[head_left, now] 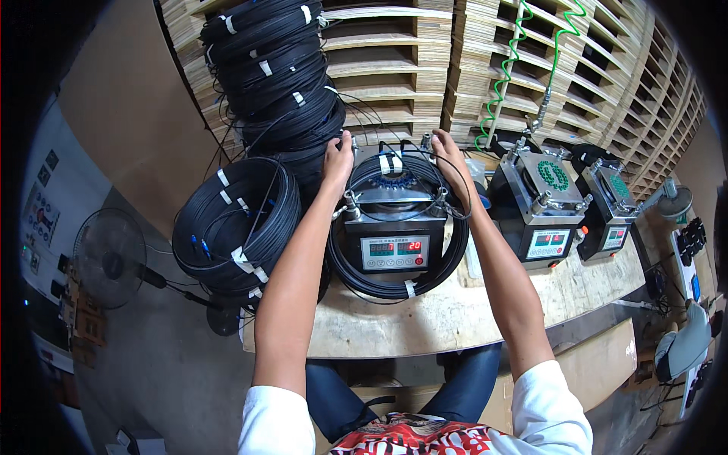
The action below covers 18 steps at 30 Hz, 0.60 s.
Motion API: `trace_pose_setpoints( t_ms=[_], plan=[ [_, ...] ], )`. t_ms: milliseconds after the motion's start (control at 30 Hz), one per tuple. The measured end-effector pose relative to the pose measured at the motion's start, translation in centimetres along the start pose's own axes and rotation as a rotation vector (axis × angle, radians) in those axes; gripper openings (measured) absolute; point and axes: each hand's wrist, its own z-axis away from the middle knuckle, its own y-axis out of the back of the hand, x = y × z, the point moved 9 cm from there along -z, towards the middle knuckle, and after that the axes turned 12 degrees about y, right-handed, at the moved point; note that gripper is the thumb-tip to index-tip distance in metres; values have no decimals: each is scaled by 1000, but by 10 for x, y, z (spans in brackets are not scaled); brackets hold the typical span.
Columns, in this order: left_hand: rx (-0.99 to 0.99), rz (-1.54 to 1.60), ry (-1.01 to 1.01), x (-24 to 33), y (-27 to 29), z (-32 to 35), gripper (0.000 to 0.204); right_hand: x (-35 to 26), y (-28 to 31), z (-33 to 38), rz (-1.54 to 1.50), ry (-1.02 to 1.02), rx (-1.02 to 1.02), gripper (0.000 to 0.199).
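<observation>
A black machine (394,241) with a red-digit display panel stands on the wooden bench (425,318), and a coil of black cable (409,284) bound with white tape lies looped around it. My left hand (338,157) reaches to the machine's far left corner, fingers closed on a clamp knob there. At the far right corner my right hand (449,154) grips the matching knob beside the cable loop. Blue connector ends sit in a ring on the machine's top plate (395,184).
A tall stack of black cable coils (277,76) stands behind the left hand, and another large coil (231,224) leans at the bench's left end. Two similar machines (542,205) (610,212) sit to the right. Wooden pallets form the back wall; a fan (110,258) stands left.
</observation>
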Motion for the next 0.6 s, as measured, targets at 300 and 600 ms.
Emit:
trace_pose_setpoints(
  t_ms=[300,600],
  plan=[
    [74,-95,-19,16,5,29,81,7,5,-3,-68,13,40,43],
    [-39,-4,18,3,5,10,86,-5,2,3,34,-98,25,48]
  ],
)
